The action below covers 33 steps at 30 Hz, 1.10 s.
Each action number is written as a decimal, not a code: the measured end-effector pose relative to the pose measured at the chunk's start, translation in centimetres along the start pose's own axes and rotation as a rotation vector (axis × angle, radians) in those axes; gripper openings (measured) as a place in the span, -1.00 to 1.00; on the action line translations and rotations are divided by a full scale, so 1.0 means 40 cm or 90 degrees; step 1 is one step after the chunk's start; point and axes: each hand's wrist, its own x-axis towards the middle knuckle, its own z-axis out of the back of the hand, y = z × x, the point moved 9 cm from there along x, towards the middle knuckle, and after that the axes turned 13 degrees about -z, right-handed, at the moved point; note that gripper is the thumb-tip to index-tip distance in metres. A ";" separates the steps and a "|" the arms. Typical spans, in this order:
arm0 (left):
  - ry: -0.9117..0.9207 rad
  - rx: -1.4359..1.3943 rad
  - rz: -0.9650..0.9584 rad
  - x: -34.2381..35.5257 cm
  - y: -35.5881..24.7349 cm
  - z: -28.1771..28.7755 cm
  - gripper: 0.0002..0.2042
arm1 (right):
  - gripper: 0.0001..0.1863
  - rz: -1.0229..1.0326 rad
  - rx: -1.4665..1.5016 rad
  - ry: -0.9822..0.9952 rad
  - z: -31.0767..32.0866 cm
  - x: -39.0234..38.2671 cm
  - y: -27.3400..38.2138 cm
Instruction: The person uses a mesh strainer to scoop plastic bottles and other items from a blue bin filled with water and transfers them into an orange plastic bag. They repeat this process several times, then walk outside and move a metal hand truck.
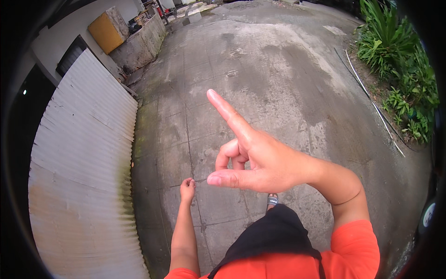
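My right hand (258, 160) is raised in front of me with its index finger stretched toward the far left. The thumb sticks out below it, apart from the index finger, while the remaining fingers curl inward. Nothing is held in that hand. Lower and farther left, my left hand (187, 189) hangs over the concrete ground (176, 158) with its fingers curled closed. Whether anything lies inside those fingers is hidden. Neither hand touches any object around it.
A corrugated metal sheet (83, 153) stands along my left. Behind it are a low concrete wall (141, 44) and a yellow-brown box (107, 30). Green plants (395, 51) and a thin white pipe (367, 93) line the right side. A sandaled foot (272, 200) shows below me.
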 end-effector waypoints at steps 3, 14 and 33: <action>0.008 -0.047 -0.113 0.283 -0.205 -0.154 -0.72 | 0.21 0.027 -0.090 0.026 0.197 0.063 -0.078; 0.358 0.157 0.533 0.290 0.119 -0.541 -0.69 | 0.18 -0.169 0.014 0.095 0.982 0.609 -0.535; 0.198 -0.040 -0.236 2.787 -1.068 -1.371 -0.74 | -0.73 0.572 -0.363 -0.358 2.274 1.687 -0.265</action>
